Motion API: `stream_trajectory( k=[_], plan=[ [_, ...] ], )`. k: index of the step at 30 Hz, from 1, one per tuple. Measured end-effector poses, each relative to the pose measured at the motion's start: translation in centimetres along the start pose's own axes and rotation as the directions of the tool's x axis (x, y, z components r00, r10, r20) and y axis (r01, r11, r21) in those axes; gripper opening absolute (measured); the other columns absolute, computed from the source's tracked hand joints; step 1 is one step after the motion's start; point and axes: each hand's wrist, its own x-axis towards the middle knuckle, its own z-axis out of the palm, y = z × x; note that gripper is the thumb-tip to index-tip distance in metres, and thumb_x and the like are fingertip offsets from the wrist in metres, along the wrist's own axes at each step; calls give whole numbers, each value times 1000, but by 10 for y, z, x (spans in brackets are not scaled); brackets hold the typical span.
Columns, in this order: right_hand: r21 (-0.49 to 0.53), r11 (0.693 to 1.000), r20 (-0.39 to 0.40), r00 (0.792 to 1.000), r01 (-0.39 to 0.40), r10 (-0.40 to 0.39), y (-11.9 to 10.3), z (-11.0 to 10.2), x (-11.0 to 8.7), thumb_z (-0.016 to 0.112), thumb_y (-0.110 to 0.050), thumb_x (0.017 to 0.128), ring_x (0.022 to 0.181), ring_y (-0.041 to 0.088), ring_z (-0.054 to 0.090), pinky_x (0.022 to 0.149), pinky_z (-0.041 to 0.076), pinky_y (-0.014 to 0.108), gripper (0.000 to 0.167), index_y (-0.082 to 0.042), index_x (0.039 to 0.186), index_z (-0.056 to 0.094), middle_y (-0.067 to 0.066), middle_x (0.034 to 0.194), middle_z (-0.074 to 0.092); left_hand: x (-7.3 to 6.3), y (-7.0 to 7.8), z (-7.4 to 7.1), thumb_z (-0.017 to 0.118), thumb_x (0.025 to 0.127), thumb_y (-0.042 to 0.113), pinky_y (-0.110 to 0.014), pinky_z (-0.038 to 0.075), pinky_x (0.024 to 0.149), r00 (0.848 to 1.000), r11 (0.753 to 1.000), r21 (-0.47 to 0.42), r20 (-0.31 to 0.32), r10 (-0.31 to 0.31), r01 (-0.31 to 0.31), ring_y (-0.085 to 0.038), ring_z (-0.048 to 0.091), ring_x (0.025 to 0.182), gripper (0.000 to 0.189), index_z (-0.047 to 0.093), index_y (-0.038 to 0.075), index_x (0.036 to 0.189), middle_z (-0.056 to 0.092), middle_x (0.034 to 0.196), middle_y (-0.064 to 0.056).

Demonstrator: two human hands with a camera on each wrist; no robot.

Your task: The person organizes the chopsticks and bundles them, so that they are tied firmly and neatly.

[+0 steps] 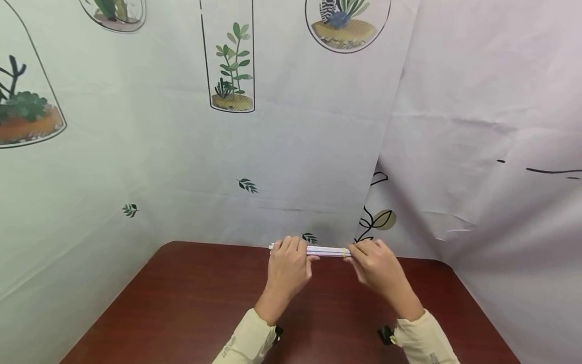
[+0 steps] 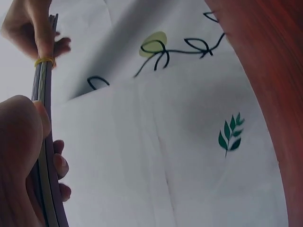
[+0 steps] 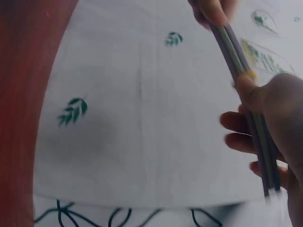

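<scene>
Both hands hold a bundle of long thin sticks, pale in the head view and greyish-purple in the wrist views. It lies roughly level in the head view, near the table's far edge. My left hand grips the left part, its thumb along one side and the fingers curled round the other. At the right part, my right hand holds the bundle close to a yellow rubber band. In the right wrist view, the thumb presses beside the band and the far stick ends stick out past the fingers.
The dark red-brown table spreads beneath the arms. Behind it hangs a white cloth printed with plants, with another creased sheet at the right. Small dark devices sit at the cuffs of the pale sleeves.
</scene>
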Motion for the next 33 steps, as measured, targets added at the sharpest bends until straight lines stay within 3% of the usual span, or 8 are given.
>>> stream_trajectory(
  k=[5,9,14,22,27,30,32,33],
  plan=[
    [-22,1000,12,1000,-19,19,-12,12,4,33,-31,109,73,25,62,56,42,36,48,0,94,67,8,84,65,1,8,1,69,80,33,-35,42,67,1000,1000,10,-2,19,-19,-21,52,69,26,57,10,77,52,72,-2],
    [16,1000,53,998,-22,22,-16,15,4,38,-38,107,77,24,64,60,46,36,50,-1,106,71,7,92,69,-1,9,3,71,80,38,-34,42,68,999,999,4,21,47,-47,-20,53,71,30,58,11,80,55,76,-2],
    [39,998,26,998,-53,52,-9,11,-1,37,-44,106,71,23,62,61,47,37,56,-1,110,73,6,90,72,-5,3,4,63,85,45,-35,43,69,1000,1000,-17,20,11,-11,-21,52,70,36,58,9,80,54,75,-3],
    [24,999,-1,1000,-21,21,-13,15,-1,45,-36,105,74,24,67,60,49,36,46,-1,102,74,7,87,70,-5,7,2,62,87,46,-35,43,69,999,1000,-19,40,23,-22,-21,52,72,38,59,9,81,57,78,-4],
    [118,987,-9,994,-106,107,-6,11,-5,58,-44,97,69,19,65,59,47,36,44,-5,111,75,2,85,70,-6,8,2,63,88,47,-35,45,70,999,999,-23,45,28,-26,-20,53,73,38,61,9,83,59,79,-3],
    [274,926,-12,962,-260,273,6,6,-12,72,-34,90,70,15,63,60,47,33,37,-6,114,74,-1,84,71,-6,5,3,61,89,47,-35,44,71,999,999,-30,43,20,-19,-21,53,73,39,60,9,82,58,78,-3],
    [421,827,14,914,-373,405,11,4,-16,75,-18,88,72,13,63,62,49,28,29,-4,113,73,-2,85,71,-7,4,3,60,88,48,-35,44,70,999,1000,-29,41,12,-10,-21,52,72,40,59,9,81,57,77,-3],
    [503,754,43,883,-423,467,11,4,-18,74,-10,88,76,11,64,64,50,26,26,-2,113,73,0,88,73,-7,4,3,60,88,48,-35,43,70,999,1000,-27,37,10,-9,-21,51,72,40,58,9,81,56,77,-3]
  ],
)
